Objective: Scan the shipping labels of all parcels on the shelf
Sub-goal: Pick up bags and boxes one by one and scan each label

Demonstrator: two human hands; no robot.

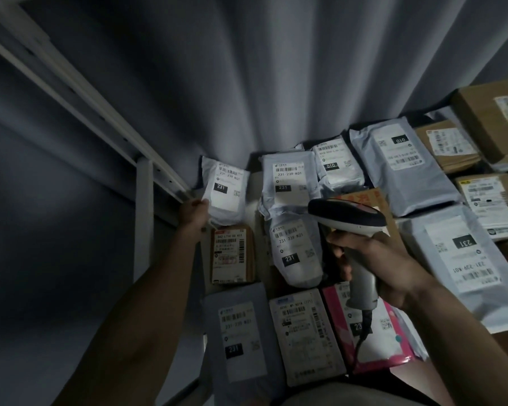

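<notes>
- We see crinkled, faintly glossy plastic mailers (405, 168).
- Beside them we see matt brown cardboard boxes (481, 121).
- Behind them we see a softly folded cloth curtain (247, 83).

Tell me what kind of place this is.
Probably a parcel depot or courier pickup storeroom: labelled parcels lie packed on a metal shelf, and the right hand holds a barcode scanner.
</notes>
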